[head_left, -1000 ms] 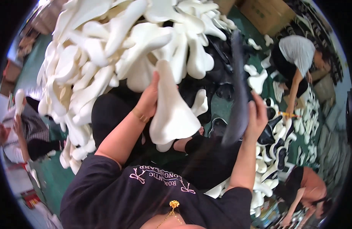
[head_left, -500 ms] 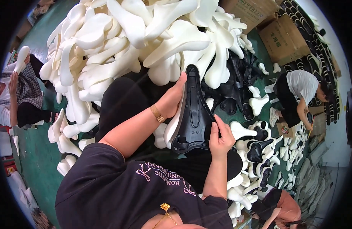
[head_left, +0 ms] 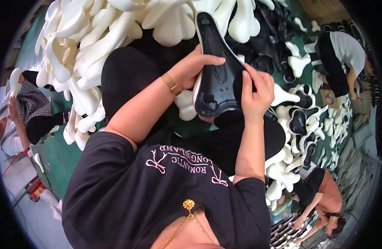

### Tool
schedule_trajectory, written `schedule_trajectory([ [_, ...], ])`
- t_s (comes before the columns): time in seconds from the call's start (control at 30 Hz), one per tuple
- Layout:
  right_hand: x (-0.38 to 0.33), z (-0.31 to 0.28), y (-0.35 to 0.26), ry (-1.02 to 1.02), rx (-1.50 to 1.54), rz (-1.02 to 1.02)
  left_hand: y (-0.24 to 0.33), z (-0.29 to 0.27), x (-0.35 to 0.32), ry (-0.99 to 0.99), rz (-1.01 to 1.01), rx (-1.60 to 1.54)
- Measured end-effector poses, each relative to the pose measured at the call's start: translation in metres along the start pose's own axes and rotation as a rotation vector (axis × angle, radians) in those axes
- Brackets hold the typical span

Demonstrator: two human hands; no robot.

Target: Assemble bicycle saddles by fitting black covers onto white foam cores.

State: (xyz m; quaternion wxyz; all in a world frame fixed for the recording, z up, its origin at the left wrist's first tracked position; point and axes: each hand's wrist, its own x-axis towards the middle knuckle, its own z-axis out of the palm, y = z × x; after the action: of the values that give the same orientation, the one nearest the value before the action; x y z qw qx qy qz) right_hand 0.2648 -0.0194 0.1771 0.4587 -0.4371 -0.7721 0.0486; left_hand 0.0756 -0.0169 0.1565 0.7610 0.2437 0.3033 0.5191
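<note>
A bicycle saddle (head_left: 230,93) lies underside up in front of me, its narrow nose pointing away. Its black plastic base sits against a white foam pad, whose rim shows along the left edge. My left hand (head_left: 193,68) grips the saddle's left side, the thumb laid across the base and the other fingers hidden beneath. At the right edge, about midway along, my right hand (head_left: 258,91) pinches the rim between thumb and fingers. Whether a separate piece is in that pinch is too small to tell.
White foam saddle pads (head_left: 87,45) are heaped ahead and to the left. Black saddle bases (head_left: 263,35) lie beyond the saddle. More pads, some with black parts (head_left: 298,120), spread at right. Co-workers sit at left (head_left: 33,99), far right (head_left: 344,54) and lower right (head_left: 325,199).
My left thumb has come over onto the black base. My right hand has shifted slightly along the right edge toward the nose. The whole view has tilted, so the saddle appears higher.
</note>
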Motion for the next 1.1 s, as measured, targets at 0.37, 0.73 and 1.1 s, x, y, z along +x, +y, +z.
schedule_trajectory([
  [0.37, -0.009, 0.015, 0.015, 0.035, 0.021, 0.021, -0.013, -0.013, 0.008, 0.184, -0.151, -0.086],
  [0.73, -0.032, 0.0, 0.02, -0.332, 1.187, 1.055, -0.002, -0.027, 0.013, 0.284, -0.162, -0.201],
  [1.1, -0.03, -0.052, 0.04, -0.465, 1.051, 1.061, -0.005, 0.01, 0.016, 0.184, -0.107, 0.167],
])
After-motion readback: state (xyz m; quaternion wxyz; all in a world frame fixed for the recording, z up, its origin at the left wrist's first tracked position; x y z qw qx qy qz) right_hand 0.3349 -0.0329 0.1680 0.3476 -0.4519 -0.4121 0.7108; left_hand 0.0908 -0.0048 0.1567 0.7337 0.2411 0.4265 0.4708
